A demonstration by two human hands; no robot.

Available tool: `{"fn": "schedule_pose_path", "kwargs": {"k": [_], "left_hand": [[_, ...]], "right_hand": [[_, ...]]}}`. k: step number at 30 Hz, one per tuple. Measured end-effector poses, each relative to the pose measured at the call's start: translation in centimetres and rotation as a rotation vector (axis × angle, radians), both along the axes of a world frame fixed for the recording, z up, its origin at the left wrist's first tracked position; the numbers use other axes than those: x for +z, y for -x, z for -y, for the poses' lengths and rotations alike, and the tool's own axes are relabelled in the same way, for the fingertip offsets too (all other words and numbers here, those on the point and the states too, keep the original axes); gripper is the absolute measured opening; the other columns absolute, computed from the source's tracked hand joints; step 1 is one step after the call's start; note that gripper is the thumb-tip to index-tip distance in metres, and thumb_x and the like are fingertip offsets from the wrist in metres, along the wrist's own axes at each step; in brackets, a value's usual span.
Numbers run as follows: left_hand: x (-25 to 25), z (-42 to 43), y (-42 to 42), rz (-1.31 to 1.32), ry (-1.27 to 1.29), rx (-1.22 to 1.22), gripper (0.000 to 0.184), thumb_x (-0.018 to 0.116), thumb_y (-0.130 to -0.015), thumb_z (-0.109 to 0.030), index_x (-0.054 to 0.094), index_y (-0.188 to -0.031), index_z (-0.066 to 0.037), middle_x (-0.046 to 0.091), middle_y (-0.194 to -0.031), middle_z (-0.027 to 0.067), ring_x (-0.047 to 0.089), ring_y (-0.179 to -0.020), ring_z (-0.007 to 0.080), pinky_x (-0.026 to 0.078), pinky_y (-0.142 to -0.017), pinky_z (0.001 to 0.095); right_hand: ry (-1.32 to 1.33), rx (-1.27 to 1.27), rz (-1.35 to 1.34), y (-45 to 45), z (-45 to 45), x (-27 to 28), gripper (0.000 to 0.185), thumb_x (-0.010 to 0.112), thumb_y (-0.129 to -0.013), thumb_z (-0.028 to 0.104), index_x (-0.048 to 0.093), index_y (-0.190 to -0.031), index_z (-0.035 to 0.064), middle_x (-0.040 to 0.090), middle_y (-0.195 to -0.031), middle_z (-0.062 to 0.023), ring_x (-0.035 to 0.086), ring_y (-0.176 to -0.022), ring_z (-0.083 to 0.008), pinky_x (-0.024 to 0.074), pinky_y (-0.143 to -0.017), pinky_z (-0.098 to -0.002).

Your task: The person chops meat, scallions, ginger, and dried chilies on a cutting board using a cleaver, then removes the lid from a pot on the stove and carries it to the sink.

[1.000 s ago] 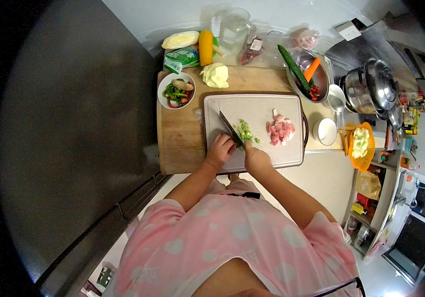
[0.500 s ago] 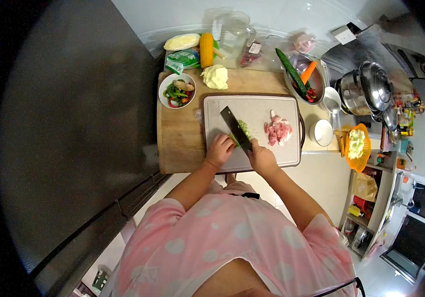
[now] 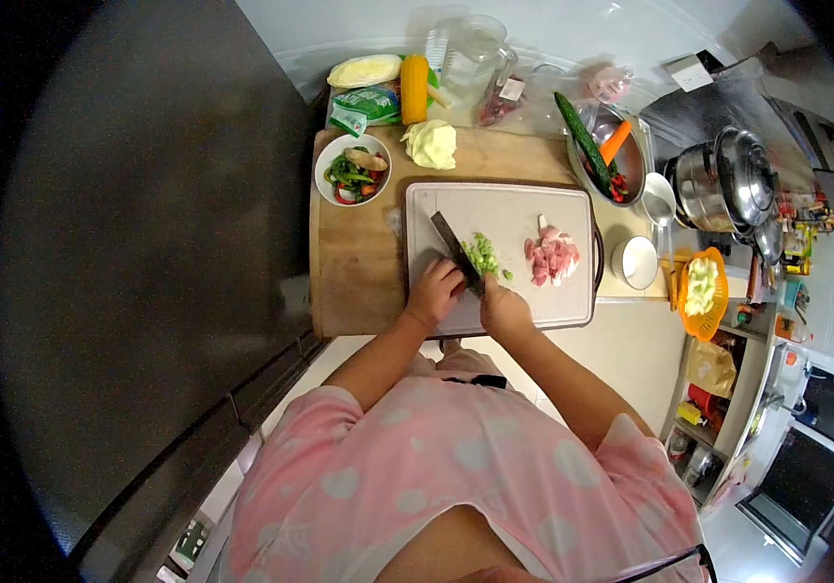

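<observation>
My right hand [image 3: 505, 310] is wrapped round the handle of a kitchen cleaver [image 3: 453, 243], its dark blade slanting up and left over the cutting board [image 3: 509, 202]. Left of the blade, my left hand [image 3: 433, 293] has its fingers curled down on the board, close against the steel. They press on a green vegetable, mostly hidden under the fingertips. Chopped green pieces [image 3: 482, 255] lie in a small heap just right of the blade. Farther right on the same board is a pile of cut raw pink meat [image 3: 551, 257].
Behind the board sit a pale cabbage piece [image 3: 431, 145], a yellow corn cob [image 3: 414, 89] and a white bowl of vegetables [image 3: 324, 173]. To the right are a steel bowl [image 3: 642, 155] with cucumber and carrot, a white bowl [image 3: 635, 263], an orange basket [image 3: 717, 311] and a lidded pot [image 3: 697, 185].
The cleaver blade has turned to stand more on edge and shifted slightly left, showing more of the chopped green pieces. My right hand has moved slightly left. The whole view has shifted a little.
</observation>
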State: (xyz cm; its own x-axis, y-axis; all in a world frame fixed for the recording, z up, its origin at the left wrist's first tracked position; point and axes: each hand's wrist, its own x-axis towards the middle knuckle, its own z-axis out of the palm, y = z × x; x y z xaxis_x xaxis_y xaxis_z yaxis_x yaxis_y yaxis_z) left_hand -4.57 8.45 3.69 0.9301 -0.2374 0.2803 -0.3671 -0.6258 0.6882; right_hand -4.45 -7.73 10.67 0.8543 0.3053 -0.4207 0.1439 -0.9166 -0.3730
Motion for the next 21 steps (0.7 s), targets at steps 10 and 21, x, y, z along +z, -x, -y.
{"fn": "schedule_pose_path", "kwargs": {"k": [10, 21], "left_hand": [[-0.8, 0.1, 0.1, 0.011, 0.016, -0.048, 0.021, 0.069, -0.072, -0.009, 0.061, -0.090, -0.002, 0.056, -0.100, 0.0126, 0.053, -0.093, 0.0342, 0.045, -0.083, 0.0426], [0.2, -0.8, 1.3, -0.054, -0.007, -0.102, 0.036, 0.073, -0.070, -0.017, 0.060, -0.100, -0.002, 0.053, -0.111, 0.0126, 0.051, -0.102, 0.0339, 0.044, -0.089, 0.0420]], "right_hand": [[-0.016, -0.048, 0.068, -0.3, 0.1, -0.1, 0.036, 0.050, -0.080, 0.006, 0.042, -0.114, -0.0003, 0.064, -0.078, -0.0206, 0.064, -0.071, -0.0382, 0.0513, -0.062, -0.0483], [-0.005, -0.019, 0.074, 0.1, 0.0, -0.6, 0.042, 0.050, -0.081, 0.008, 0.040, -0.121, -0.0021, 0.065, -0.079, -0.0195, 0.065, -0.071, -0.0369, 0.0518, -0.062, -0.0467]]}}
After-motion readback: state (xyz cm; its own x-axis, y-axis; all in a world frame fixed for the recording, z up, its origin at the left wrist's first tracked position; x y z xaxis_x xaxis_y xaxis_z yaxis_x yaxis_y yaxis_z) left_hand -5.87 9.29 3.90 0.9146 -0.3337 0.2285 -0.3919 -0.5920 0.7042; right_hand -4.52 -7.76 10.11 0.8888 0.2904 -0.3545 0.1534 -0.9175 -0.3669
